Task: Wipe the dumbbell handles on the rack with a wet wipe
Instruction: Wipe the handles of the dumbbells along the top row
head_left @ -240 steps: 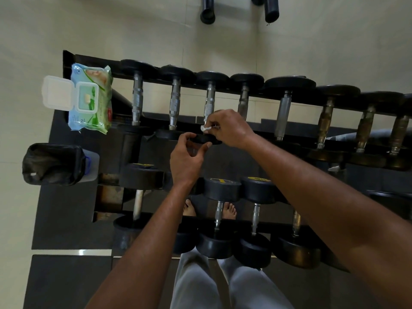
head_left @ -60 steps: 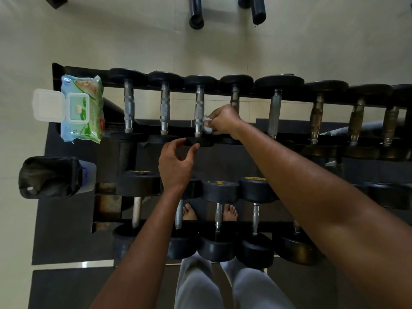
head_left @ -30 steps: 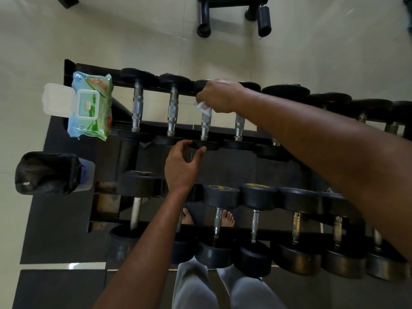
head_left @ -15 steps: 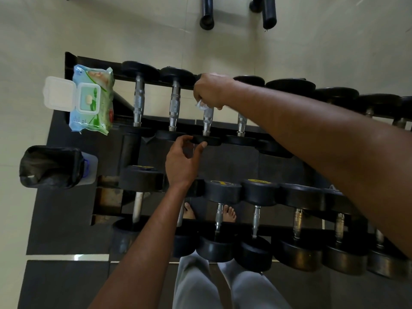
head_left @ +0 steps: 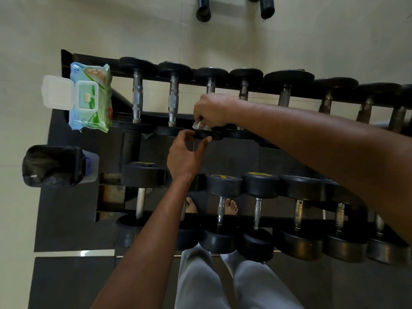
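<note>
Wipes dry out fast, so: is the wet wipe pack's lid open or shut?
Open. The white flip lid on the wet wipe pack is swung out flat to the left, leaving the dispensing opening uncovered.

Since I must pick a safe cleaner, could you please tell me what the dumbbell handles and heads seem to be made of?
The dumbbell handles look like bright metal, probably chromed steel: they glint and show a knurled band. The dumbbell heads look like matte black rubber or a rubber coating; cannot be sure.
</note>
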